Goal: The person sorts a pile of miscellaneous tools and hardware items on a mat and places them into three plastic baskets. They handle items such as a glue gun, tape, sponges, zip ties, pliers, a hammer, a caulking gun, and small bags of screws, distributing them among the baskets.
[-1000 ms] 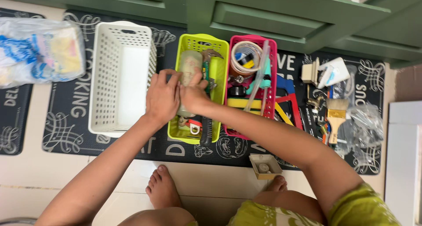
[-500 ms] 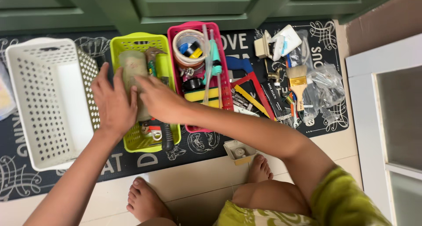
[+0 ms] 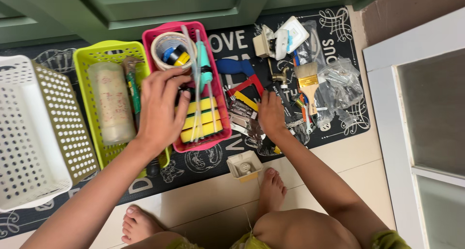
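Note:
My left hand [image 3: 162, 108] lies across the shared edge of the lime green basket [image 3: 87, 65] and the pink basket [image 3: 215, 133], fingers spread and reaching into the pink one near a roll of tape [image 3: 167, 48] and some yellow sponges [image 3: 203, 120]. It holds nothing that I can see. A pale cylinder [image 3: 110, 101] lies in the green basket, left of that hand. My right hand [image 3: 271, 114] rests palm down on the black floor mat [image 3: 334, 133] among loose metal tools, just below a red saw frame with a blue handle [image 3: 235, 67].
A white perforated basket [image 3: 29, 133] stands at the left. A paintbrush [image 3: 307, 84], clear plastic bags [image 3: 344, 84] and a white fitting [image 3: 286, 36] lie right of my right hand. A small beige box [image 3: 244, 166] sits at the mat's near edge. Green cabinet doors [image 3: 160, 7] behind; my bare feet below.
Both hands left the pale cylinder in the green basket. The left hand moved to the pink basket, the right hand out to the loose tools on the mat. The view shifted right.

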